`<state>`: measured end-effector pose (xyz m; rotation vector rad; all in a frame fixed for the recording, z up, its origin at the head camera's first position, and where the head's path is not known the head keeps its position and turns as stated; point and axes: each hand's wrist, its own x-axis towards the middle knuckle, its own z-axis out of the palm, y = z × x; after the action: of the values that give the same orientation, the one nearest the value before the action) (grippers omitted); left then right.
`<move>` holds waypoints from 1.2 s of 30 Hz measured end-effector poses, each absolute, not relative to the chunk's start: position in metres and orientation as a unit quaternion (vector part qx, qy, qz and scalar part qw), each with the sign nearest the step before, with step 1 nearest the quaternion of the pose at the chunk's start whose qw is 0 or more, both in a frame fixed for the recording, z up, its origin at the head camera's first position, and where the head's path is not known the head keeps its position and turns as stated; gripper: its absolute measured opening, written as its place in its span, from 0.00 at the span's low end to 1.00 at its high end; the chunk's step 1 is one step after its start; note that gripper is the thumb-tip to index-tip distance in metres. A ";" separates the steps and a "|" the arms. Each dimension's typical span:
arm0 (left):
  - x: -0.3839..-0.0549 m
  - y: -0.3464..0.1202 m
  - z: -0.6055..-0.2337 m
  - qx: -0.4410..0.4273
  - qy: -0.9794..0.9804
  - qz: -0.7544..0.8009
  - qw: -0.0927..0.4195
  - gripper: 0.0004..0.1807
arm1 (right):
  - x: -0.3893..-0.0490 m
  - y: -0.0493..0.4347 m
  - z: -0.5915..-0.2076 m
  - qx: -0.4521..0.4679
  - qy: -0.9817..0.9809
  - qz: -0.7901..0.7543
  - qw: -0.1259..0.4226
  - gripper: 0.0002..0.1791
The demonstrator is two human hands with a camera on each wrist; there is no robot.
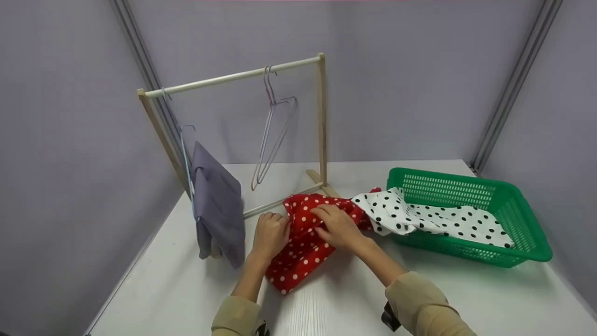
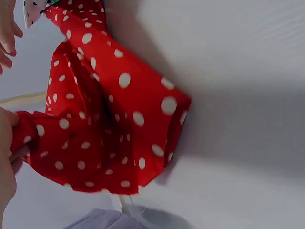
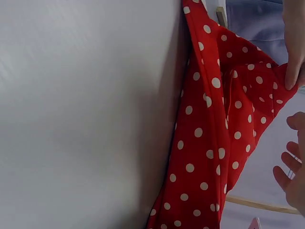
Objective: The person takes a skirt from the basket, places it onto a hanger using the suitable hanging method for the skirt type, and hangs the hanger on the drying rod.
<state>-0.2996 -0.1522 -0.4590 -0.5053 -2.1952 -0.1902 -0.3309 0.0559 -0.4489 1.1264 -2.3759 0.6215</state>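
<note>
My left hand (image 1: 271,235) pinches the upper left edge of a red cloth with white dots (image 1: 305,252). In the left wrist view the cloth (image 2: 128,95) hangs in folds from those fingers, its lower part near the white tabletop. My right hand (image 1: 340,227) is over the cloth's right part in the head view. The right wrist view shows this hand (image 3: 294,167) apart from the red fabric (image 3: 205,143), fingers loosely bent and holding nothing. Beside the red cloth's right end, a white cloth with black dots (image 1: 392,210) spills over the basket's rim.
A green plastic basket (image 1: 527,219) stands at the right, with the white cloth partly inside. Behind my hands is a wooden rack (image 1: 322,121). Wire hangers (image 1: 268,135) hang from its bar, and a grey-purple cloth (image 1: 217,200) hangs at its left end.
</note>
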 end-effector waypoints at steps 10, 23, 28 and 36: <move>-0.296 -0.148 -0.438 -0.318 -0.850 -0.079 0.412 0.04 | -0.333 0.035 -0.441 0.389 -0.875 0.264 0.112 0.32; -0.299 -0.168 -0.447 -0.340 -0.825 -0.083 0.443 0.03 | -0.343 0.047 -0.451 0.279 -0.938 0.127 0.164 0.05; -0.298 -0.179 -0.452 -0.242 -0.843 -0.060 0.476 0.02 | -0.346 0.049 -0.445 0.271 -0.910 0.184 0.255 0.02; -0.297 -0.180 -0.458 -0.049 -0.879 -0.079 0.468 0.10 | -0.343 0.032 -0.439 0.313 -0.849 0.267 0.332 0.02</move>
<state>-0.2965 -0.1803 -0.4581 -0.1191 -2.1553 -0.1928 -0.3425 0.0317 -0.4392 0.8184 -2.2170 0.6965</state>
